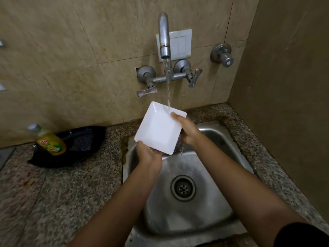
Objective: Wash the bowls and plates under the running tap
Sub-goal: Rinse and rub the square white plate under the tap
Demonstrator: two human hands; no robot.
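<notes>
A tiled wall (71,50) fills the upper half of the frame, and a speckled counter (58,189) runs across the lower left. A steel sink (204,175) sits in the lower centre, its drain (183,188) below the middle. The tap (164,36) stands at top centre, and a stream of water (168,90) falls from it onto the upper right edge of a square white plate (159,128). The plate is held tilted over the sink at the centre of the frame. The left hand (148,155) grips its lower corner, fingers curled under it. The right hand (187,130) holds its right edge, thumb on the upper face. At left centre a black tray (85,139) lies on the counter against the wall, with a yellow-green soap bottle (49,141) lying tilted on it.
</notes>
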